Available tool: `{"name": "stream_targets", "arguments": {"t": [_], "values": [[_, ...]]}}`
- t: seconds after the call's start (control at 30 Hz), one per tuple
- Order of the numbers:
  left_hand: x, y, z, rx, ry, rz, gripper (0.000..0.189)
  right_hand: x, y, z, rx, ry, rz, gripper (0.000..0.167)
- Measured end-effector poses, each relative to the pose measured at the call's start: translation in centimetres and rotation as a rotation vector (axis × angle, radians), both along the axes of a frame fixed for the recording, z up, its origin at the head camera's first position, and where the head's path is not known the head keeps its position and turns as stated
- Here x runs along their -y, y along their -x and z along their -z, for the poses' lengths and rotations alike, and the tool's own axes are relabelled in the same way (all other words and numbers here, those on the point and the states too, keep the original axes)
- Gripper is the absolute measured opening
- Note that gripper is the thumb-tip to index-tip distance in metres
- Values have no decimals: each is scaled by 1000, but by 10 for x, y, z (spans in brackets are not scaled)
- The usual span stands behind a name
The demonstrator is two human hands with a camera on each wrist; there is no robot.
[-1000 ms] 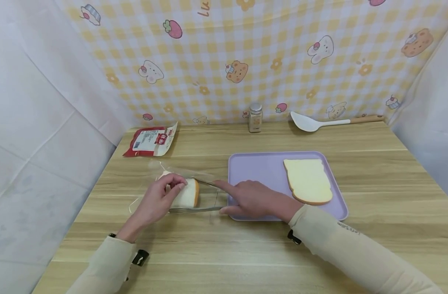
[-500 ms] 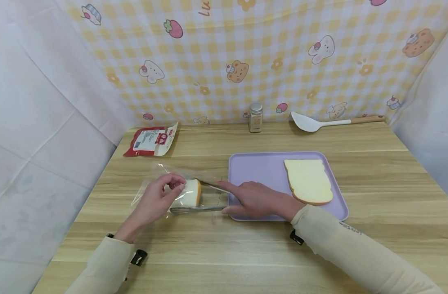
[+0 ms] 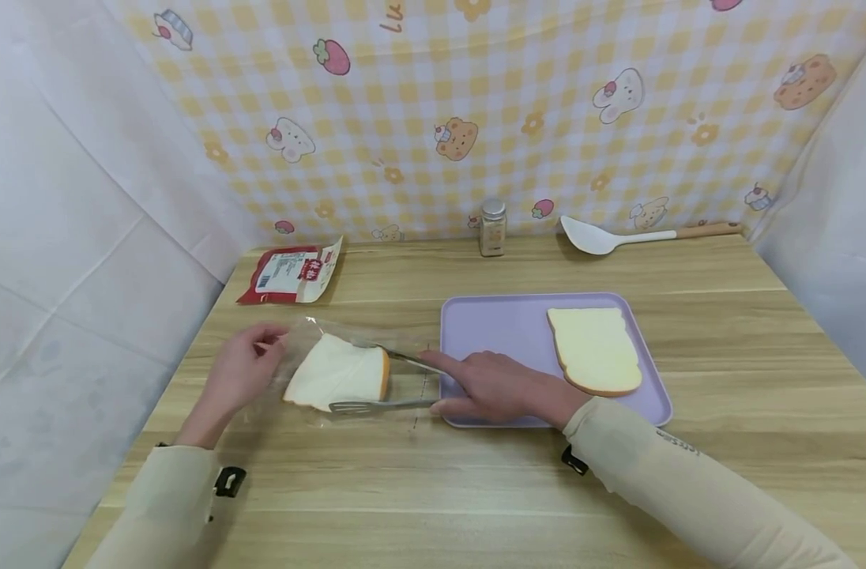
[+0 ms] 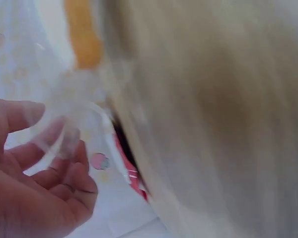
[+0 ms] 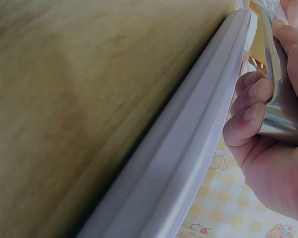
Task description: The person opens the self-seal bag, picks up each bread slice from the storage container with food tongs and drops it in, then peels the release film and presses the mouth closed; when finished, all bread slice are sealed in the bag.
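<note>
In the head view a bread slice (image 3: 336,371) lies inside a clear plastic bag (image 3: 298,344) left of the purple tray (image 3: 490,320). My left hand (image 3: 241,371) is at the bag's left end. In the left wrist view, its thumb and index fingertips come together at the clear film; the other fingers are curled. My right hand (image 3: 497,385) grips metal tongs (image 3: 397,405) above the tray's left edge. The tongs' arms are spread, with their tips at the far and near sides of the slice. In the right wrist view, fingers curl round the tongs (image 5: 283,121).
A second bread slice (image 3: 595,348) lies on the tray's right side. Along the back of the wooden table are a red and white packet (image 3: 291,273), a seasoning jar (image 3: 493,229) and a white spatula (image 3: 596,237) with a wooden handle. A checked cloth (image 3: 433,103) hangs behind.
My left hand has moved left, off the slice to the bag's left end, uncovering more of the bread. The right hand and tongs stay nearly in place.
</note>
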State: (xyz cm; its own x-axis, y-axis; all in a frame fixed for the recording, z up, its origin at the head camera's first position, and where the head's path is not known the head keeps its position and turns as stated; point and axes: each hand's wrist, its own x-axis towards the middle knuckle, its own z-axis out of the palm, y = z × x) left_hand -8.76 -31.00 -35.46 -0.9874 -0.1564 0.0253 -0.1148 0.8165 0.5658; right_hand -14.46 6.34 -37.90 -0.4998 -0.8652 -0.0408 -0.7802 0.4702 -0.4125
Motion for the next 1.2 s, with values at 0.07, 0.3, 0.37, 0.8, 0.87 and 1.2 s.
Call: {"name": "stream_targets", "arguments": {"t": [0.07,0.3,0.37,0.8,0.87,1.2], "values": [[6,2,5,44,14,-5,41,0,0,0,0,0,-2,75],[7,5,14,111,11,-22,37,-1,0,2,-22,12,-14,74],[5,6,14,128,3,-21,37,-1,0,3,-22,11,-11,74],[3,7,19,223,-219,8,35,-1,2,2,-28,-2,-15,75],[4,6,19,236,-249,8,36,0,2,2,-31,-9,-15,76],[-22,1,-3,50,65,125,52,2,3,2,-19,-23,-6,77]]}}
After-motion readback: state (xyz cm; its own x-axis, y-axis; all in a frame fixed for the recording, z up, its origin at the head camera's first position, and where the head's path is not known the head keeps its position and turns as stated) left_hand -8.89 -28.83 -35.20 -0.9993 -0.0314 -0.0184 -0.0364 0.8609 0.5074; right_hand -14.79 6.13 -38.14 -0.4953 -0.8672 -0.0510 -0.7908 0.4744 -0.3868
